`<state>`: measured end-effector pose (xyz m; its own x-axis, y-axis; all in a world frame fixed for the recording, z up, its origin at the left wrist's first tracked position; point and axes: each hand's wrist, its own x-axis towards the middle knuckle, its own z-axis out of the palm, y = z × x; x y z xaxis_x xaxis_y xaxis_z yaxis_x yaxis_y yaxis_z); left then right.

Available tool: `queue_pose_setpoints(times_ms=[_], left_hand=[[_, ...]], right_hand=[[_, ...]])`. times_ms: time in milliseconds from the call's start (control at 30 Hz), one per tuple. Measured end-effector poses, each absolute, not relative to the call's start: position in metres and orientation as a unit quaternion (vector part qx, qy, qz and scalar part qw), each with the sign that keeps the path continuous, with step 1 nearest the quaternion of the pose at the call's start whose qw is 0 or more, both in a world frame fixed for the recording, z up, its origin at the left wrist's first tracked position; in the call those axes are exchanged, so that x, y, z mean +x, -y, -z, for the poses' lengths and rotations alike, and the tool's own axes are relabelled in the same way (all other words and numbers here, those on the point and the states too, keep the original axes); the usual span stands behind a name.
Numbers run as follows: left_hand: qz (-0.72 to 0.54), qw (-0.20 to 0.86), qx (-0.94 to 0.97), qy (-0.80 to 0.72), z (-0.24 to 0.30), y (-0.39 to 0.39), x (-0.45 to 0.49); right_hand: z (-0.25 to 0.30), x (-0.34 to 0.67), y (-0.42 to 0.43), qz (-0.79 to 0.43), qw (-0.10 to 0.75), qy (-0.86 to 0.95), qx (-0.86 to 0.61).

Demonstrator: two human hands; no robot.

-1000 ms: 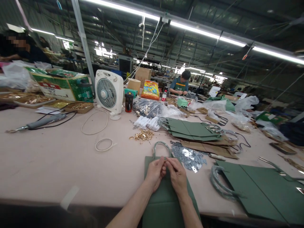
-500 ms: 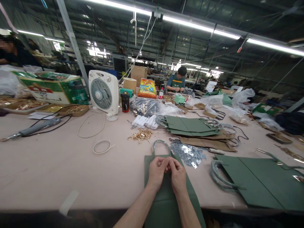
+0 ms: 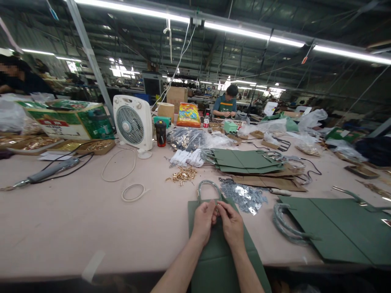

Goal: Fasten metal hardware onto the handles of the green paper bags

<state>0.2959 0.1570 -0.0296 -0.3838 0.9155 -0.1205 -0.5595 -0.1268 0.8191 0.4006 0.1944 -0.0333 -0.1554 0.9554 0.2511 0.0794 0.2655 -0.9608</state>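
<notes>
A green bag panel (image 3: pixel 214 264) with a looped handle (image 3: pixel 209 182) lies before me and hangs over the table's front edge. Over its upper part, just below the handle, my left hand (image 3: pixel 204 221) and my right hand (image 3: pixel 232 226) meet with fingertips pinched close together. Something small seems to be between them, but the fingers hide most of it. Beyond the panel lie a pile of flat silver metal plates (image 3: pixel 244 196) and a heap of small gold-coloured metal fittings (image 3: pixel 183 175).
Green bag pieces (image 3: pixel 342 228) lie at right, and more are stacked (image 3: pixel 244 159) farther back. A soldering-iron-like tool (image 3: pixel 55 170) with a black cord rests at left. A white fan (image 3: pixel 132 122) and a dark cup (image 3: pixel 160 133) stand behind. A person (image 3: pixel 226 101) sits across the table.
My right hand's fingertips have drawn slightly apart from the left's, showing a small gap. The whole view has shifted a little.
</notes>
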Motion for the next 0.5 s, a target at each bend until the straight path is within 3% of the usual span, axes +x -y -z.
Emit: queue_pose_setpoints(times_ms=[200,500], left_hand=[[-0.712,0.470,0.321,-0.410,0.030,-0.153,0.301],[-0.708,0.410,0.324,-0.475,0.028,-0.151,0.301]], right_hand=[[0.042,0.401,-0.207,-0.600,0.518,0.469,-0.389],[0.039,0.403,-0.202,-0.530,0.503,0.543,-0.414]])
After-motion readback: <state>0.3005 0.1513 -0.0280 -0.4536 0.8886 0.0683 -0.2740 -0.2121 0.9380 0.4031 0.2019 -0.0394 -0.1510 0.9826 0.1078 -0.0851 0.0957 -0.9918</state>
